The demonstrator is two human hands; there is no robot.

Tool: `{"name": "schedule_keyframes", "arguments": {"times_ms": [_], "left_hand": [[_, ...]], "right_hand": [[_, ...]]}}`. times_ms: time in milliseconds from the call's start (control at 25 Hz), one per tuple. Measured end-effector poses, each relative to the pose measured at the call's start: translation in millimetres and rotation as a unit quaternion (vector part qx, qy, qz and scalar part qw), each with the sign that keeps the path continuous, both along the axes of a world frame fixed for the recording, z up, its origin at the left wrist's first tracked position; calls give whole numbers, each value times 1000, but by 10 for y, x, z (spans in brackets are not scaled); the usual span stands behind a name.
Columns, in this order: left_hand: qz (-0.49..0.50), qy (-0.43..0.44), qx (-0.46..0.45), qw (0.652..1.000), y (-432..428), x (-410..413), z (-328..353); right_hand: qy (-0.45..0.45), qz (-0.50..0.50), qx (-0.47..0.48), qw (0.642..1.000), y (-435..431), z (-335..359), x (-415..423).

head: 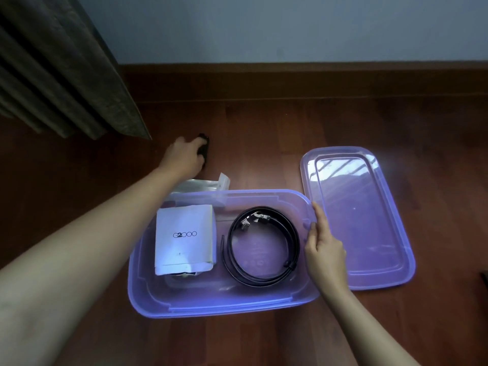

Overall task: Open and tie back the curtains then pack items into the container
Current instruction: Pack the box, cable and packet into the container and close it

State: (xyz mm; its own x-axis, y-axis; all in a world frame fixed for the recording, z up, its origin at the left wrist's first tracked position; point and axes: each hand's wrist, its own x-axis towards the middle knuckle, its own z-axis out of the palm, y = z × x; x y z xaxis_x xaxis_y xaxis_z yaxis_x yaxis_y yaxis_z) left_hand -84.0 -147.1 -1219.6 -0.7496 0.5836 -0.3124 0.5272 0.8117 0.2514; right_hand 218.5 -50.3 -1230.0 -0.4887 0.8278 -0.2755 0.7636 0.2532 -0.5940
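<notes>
A translucent purple plastic container (224, 307), rectangular with rounded corners, is set on a glossy reddish-brown wooden floor (264, 128), its long axis running left to right. Inside it, on the left, a white paper packet (184, 239) with printed lettering is laid flat, its long side running near to far. To the right of the packet, a shiny black belt (264, 244) is coiled into a round loop, with its metal buckle at the far side of the coil. A matching flat lid (356, 217), smooth and reflective, is laid on the floor just right of the container, its long axis running near to far and slightly tilted. A clear plastic bag (208, 184) is seen on the floor just behind the container's far left rim.

The left hand (184, 157) is stretched to the far left, and its fingers are curled around a small dark object (203, 147) on the floor; what the object is cannot be told. The right hand (323, 247) is rested on the container's right rim, with the fingers held together and extended along the edge, the thumb on the inner side. Dark, heavy pleated curtains (58, 70) are hung at the far left, in front of a pale wall (290, 27)
</notes>
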Motion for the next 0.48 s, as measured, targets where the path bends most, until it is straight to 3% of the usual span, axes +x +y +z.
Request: {"name": "schedule_keyframes", "arguments": {"times_ms": [80, 320, 480], "left_hand": [[3, -13, -36, 999, -55, -19, -147], [-18, -26, 32, 999, -95, -28, -293], [8, -23, 195, 981, -64, 74, -52]], "right_hand": [[-1, 0, -2, 1000, 6, 2, 3], [-7, -3, -7, 1000, 10, -1, 1], [-5, -1, 0, 1000, 9, 6, 1]]}}
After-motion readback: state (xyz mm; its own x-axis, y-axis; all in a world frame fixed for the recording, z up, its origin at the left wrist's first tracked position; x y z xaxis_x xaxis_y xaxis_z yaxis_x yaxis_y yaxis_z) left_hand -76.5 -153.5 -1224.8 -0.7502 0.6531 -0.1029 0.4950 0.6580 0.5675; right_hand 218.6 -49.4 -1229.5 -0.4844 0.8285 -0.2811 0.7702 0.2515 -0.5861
